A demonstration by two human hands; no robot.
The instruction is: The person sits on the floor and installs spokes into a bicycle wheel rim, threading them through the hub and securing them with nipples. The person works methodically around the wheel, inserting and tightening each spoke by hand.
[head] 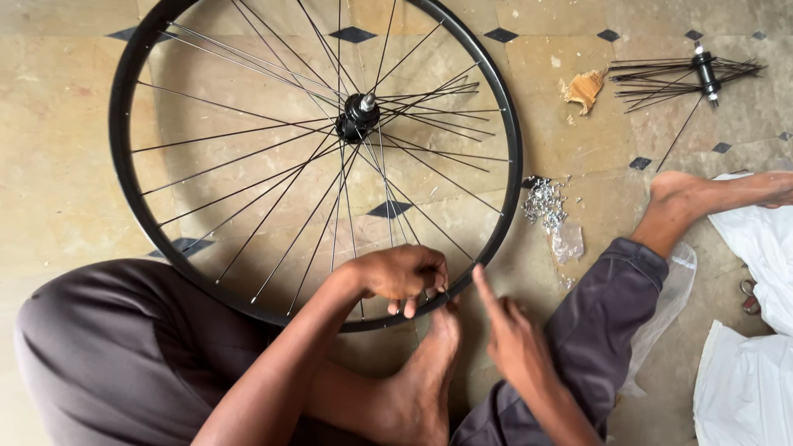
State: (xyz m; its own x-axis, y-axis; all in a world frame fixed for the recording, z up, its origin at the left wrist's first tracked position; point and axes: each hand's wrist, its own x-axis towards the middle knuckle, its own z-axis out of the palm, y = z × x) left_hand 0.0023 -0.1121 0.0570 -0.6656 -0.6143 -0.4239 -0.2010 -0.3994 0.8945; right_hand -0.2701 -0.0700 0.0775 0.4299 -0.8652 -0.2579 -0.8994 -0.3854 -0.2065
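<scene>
Left hand [402, 277] pinches a spoke [361, 307] at the bicycle rim [124, 177]; right hand [512, 339], empty, steadies it. Seat spokes squarely.

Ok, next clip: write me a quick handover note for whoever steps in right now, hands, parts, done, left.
Left hand: fingers pinched at a spoke end just inside the rim, near its closest edge.
Right hand: free, forefinger raised beside the rim.
Wheel lies flat on the floor; hub centred. Many spokes reach the rim, several still hang loose from the hub.
Nipples pile lies right of the rim; a second hub with spokes lies far right.
Left: the loose spokes.
</scene>
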